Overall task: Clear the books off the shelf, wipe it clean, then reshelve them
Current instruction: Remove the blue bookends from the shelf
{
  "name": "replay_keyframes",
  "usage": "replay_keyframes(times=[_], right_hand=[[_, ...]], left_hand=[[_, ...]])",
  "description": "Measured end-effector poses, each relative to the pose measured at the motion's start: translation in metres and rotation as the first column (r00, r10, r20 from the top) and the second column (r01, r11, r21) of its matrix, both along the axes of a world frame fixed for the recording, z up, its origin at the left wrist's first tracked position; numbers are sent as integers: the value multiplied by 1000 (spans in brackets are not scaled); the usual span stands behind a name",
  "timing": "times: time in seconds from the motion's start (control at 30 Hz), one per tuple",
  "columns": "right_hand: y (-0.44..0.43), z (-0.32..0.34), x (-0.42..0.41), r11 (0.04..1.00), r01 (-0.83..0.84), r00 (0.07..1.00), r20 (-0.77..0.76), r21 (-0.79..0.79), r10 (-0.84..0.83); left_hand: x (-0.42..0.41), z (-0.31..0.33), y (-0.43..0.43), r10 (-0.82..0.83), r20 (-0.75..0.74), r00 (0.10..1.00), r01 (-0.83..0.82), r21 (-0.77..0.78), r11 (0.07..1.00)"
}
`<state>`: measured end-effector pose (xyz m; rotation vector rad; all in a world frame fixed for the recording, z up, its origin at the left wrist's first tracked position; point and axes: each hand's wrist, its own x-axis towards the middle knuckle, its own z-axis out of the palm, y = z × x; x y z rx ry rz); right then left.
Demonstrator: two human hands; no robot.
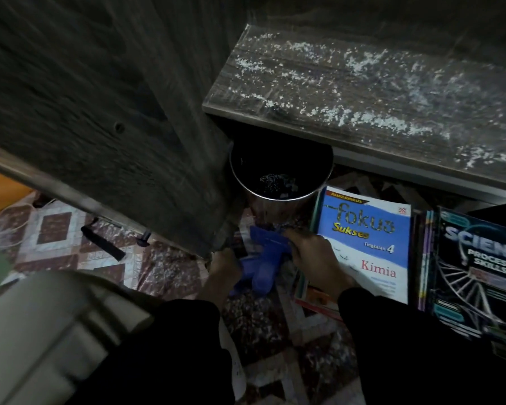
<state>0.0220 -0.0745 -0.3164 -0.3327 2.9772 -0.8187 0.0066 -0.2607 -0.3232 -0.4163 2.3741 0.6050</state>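
Note:
The dark wooden shelf board (362, 92) at upper right carries no books and is strewn with white crumbs and dust. Books lie on the floor at right: a blue and white "Fokus Sukses Kimia" book (371, 244) on top of a pile, and beside it a dark "Science Process Skills" book (476, 270). Low in the middle, my left hand (224, 268) and my right hand (316, 258) both grip a blue plastic tool (263, 258), probably a small brush and dustpan. My right hand also rests against the Kimia book's left edge.
A shiny metal bin (281, 176) with white crumbs inside stands under the shelf's front left corner. The bookcase's dark side panel (100, 112) fills the upper left. The floor has a patterned mat (70, 229). A pale grey object (41, 331) sits at lower left.

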Motion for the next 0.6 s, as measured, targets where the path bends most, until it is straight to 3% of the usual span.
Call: replay_keyframes(times=[0.27, 0.5, 0.6], right_hand=[[-14, -25, -10, 987, -20, 970, 242, 159, -19], [-15, -44, 1, 995, 40, 955, 297, -89, -11], [-15, -46, 0, 998, 42, 938, 346, -38, -26]], left_hand=[[-1, 5, -1, -86, 104, 991, 96, -97, 991], [-1, 2, -1, -50, 93, 994, 61, -119, 991], [-5, 8, 2, -24, 75, 997, 33, -118, 992]])
